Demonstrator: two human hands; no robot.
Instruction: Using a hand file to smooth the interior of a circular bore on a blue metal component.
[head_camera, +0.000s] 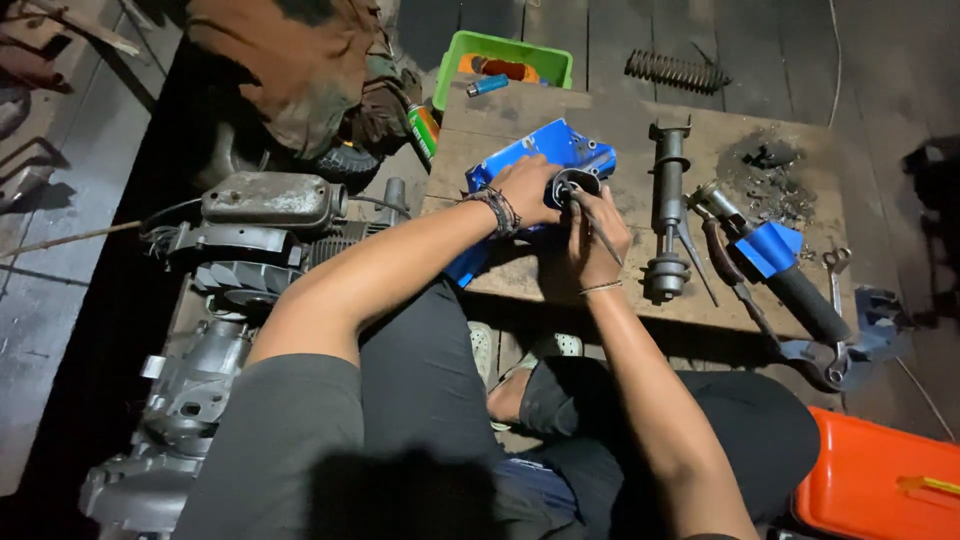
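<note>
left hand (527, 190) curled, right hand (596, 240) gripping, forearms converging

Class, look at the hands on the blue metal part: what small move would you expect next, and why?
Probably a short push of the thin tool into the black round piece. The right hand holds it with its tip at that piece, while the left hand steadies the blue part on the wooden board.

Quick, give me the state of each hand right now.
Left hand: closed, gripping the blue metal part on the wooden board.
Right hand: closed on a thin metal tool, its tip at the black round piece.
</note>
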